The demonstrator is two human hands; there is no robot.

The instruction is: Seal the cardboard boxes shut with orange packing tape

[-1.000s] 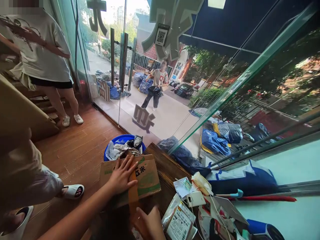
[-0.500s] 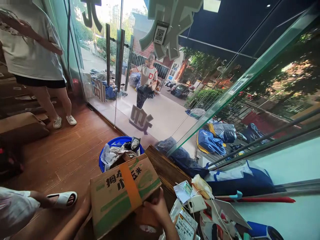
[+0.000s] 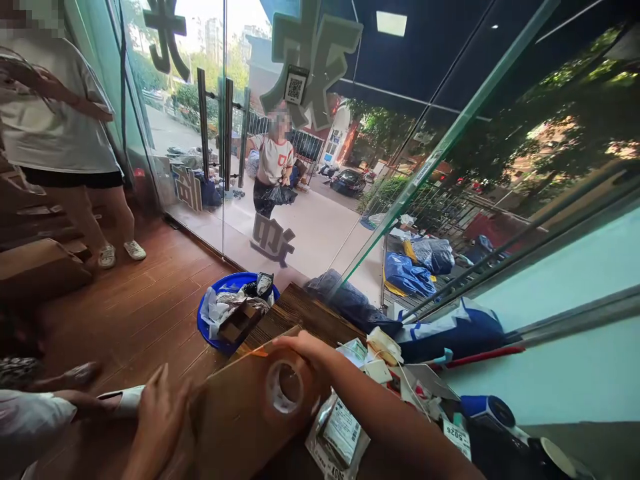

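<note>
A brown cardboard box point(image 3: 235, 407) stands right in front of me, one plain face towards me and a bit of orange tape at its far edge. My right hand point(image 3: 306, 352) is wrapped over a large roll of packing tape point(image 3: 275, 385) and holds it against the box near its right side. The arm crosses from the lower right. At the box's left side is my left hand point(image 3: 163, 417), fingers stretched upward and slightly blurred; whether it touches the cardboard I cannot tell.
A blue bin point(image 3: 203, 313) full of waste stands beyond the box, beside a dark wooden ledge point(image 3: 293, 310). Labelled packets point(image 3: 343, 430) lie to the right. A glass door point(image 3: 225, 220) is ahead, with a person point(image 3: 274, 160) outside. Another person point(image 3: 55, 113) stands at left.
The box has turned, so its printed, taped face is out of sight and a plain face shows. My right hand has moved up with the tape roll. My left hand's fingers have come into view.
</note>
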